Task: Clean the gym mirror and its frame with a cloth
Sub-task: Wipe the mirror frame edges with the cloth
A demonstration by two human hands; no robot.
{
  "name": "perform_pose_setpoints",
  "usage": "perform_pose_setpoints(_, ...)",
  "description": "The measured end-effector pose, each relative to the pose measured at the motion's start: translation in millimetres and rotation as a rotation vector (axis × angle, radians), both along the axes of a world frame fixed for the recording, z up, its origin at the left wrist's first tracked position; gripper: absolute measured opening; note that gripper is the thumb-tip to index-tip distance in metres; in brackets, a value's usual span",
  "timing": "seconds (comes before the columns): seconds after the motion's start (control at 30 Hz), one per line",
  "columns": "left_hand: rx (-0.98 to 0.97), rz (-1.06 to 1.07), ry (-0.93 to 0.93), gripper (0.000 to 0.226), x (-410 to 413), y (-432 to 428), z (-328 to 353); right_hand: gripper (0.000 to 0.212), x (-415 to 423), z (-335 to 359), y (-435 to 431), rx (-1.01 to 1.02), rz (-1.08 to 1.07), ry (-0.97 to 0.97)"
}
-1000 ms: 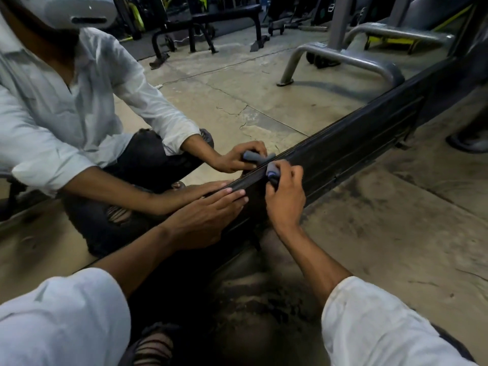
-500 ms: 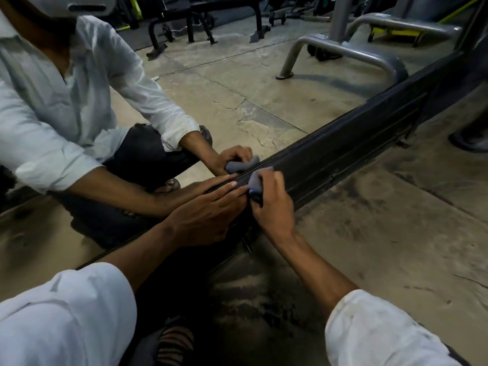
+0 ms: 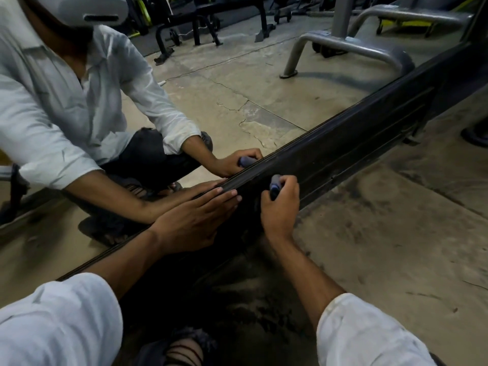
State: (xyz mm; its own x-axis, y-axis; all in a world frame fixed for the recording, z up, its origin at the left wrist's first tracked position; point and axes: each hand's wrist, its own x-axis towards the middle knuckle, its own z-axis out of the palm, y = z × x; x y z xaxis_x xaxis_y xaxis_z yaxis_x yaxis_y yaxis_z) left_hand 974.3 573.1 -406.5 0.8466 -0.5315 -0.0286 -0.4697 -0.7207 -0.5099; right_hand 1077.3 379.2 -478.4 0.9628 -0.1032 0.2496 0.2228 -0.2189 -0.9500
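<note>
While the person crouches close to the low edge of the mirror (image 3: 224,101), the left hand (image 3: 195,223) lies flat along the dark frame (image 3: 356,151), its fingers straight and held together, the tips reaching the ridge where frame meets glass. The right hand (image 3: 280,210) sits just beside it, further along the frame, with fingers and thumb curled tight round a bunched blue-grey cloth (image 3: 275,184). Only a small wad of the cloth shows above the knuckles, and it is pressed against the frame's front face, a little below the top ridge. Both forearms come out of rolled white sleeves (image 3: 369,334) at the bottom of the view. The frame runs on a slant from lower left to upper right, standing on a stained, cracked concrete floor (image 3: 396,260). In the glass the person's reflection (image 3: 66,114) shows the same two hands, and behind it a grey tubular machine base (image 3: 356,46) and a black bench (image 3: 211,11).
</note>
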Motion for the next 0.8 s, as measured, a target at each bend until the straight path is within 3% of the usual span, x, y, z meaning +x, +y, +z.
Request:
perform_pose_setpoints(0.2,0.062,0.023,0.071,0.084,4,-9,6,0.037,-12,6,-2,-0.118,0.329,-0.183)
perform_pose_setpoints(0.37,0.149,-0.048,0.034,0.083,33,-21,4,0.029,9,3,-20,-0.055,0.169,-0.059)
perform_pose_setpoints(0.5,0.138,-0.079,-0.044,0.075,39,-21,-3,0.03,1,4,-11,-0.018,0.158,-0.175)
perform_pose_setpoints(0.67,0.12,-0.084,-0.033,0.057,39,-18,-7,0.054,-6,-4,-4,-0.278,0.31,-0.439)
perform_pose_setpoints(0.8,0.093,-0.114,-0.091,0.074,41,-17,-11,0.039,31,7,-26,-0.331,0.082,-0.36)
